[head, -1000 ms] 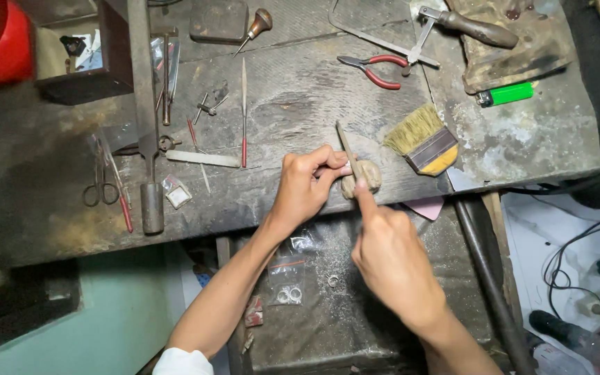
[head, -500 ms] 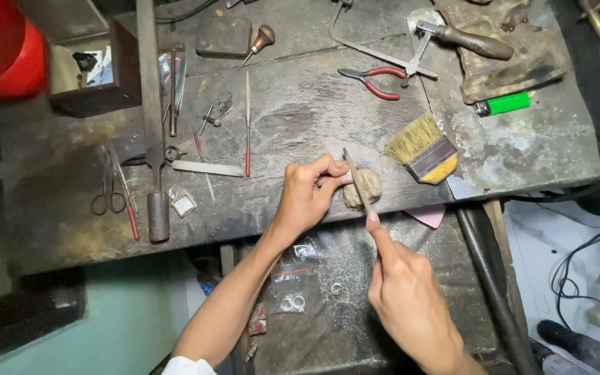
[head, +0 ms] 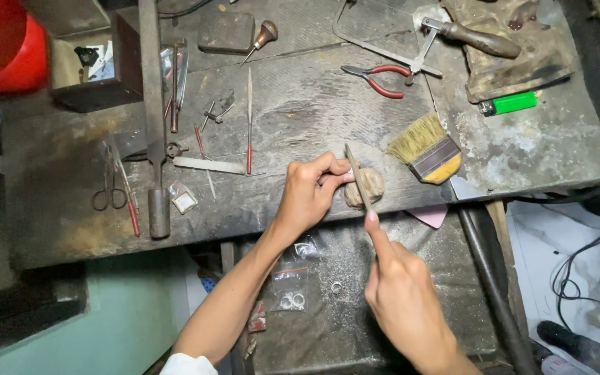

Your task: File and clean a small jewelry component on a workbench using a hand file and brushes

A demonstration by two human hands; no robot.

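Narrow file (head: 357, 178) lies across wooden peg (head: 365, 186) at near edge of counter (head: 300, 104), long axis running far-left to near-right. Right hand (head: 404, 298) closed on near end, forefinger along it. Left hand (head: 308, 191) just left, fingertips pinched at peg; held piece too small to tell. Brush (head: 428, 148) right.

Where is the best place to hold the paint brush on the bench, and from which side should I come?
Probably the dark band and yellow handle of the paint brush, coming from the lower right: the handle points that way and the bristles fan out up-left.
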